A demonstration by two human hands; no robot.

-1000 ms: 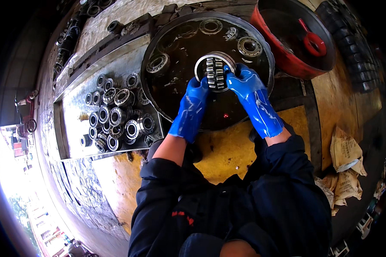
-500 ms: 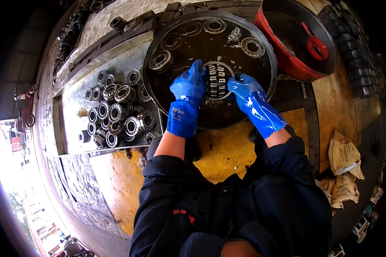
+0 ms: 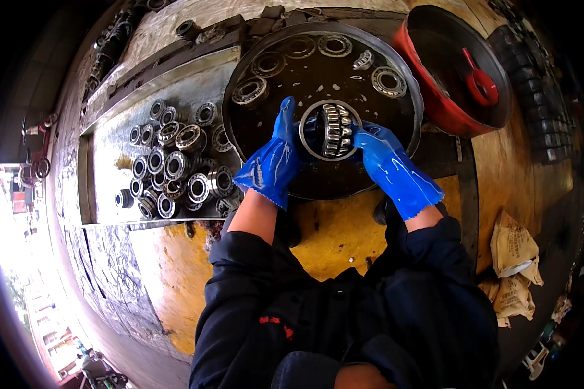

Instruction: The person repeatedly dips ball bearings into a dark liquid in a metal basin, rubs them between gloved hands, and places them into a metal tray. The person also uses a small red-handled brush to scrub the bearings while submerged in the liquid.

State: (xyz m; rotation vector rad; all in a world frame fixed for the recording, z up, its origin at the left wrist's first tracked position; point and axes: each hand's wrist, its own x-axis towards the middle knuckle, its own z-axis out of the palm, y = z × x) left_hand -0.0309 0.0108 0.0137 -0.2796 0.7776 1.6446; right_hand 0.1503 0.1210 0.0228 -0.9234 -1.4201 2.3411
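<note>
A spherical roller bearing (image 3: pixel 337 131) is held up over the round metal basin (image 3: pixel 228 97) of dark liquid. Its roller set stands turned inside the outer ring, showing two rows of shiny rollers. My right hand (image 3: pixel 377 144), in a blue rubber glove, grips the ring's right edge. My left hand (image 3: pixel 278 152), gloved alike, is at the left edge with its thumb pointing up, off the ring. Its fingers pass behind the bearing, and blue glove shows through the opening. Several bearing parts lie in the basin, among them a ring (image 3: pixel 389 82) at the right and another (image 3: pixel 250 91) at the left.
Left of the basin, a metal tray (image 3: pixel 87 181) carries a heap of bearings (image 3: pixel 175 166). A red tub (image 3: pixel 411 48) with a red-handled tool (image 3: pixel 481 87) stands at the far right. Brown paper bags (image 3: pixel 514 244) lie at right, near a row of dark parts (image 3: pixel 531 97).
The roller set has swung round inside the outer ring, opening a gap on its left. My left hand has dropped slightly and its thumb now points up. My right hand keeps its grip.
</note>
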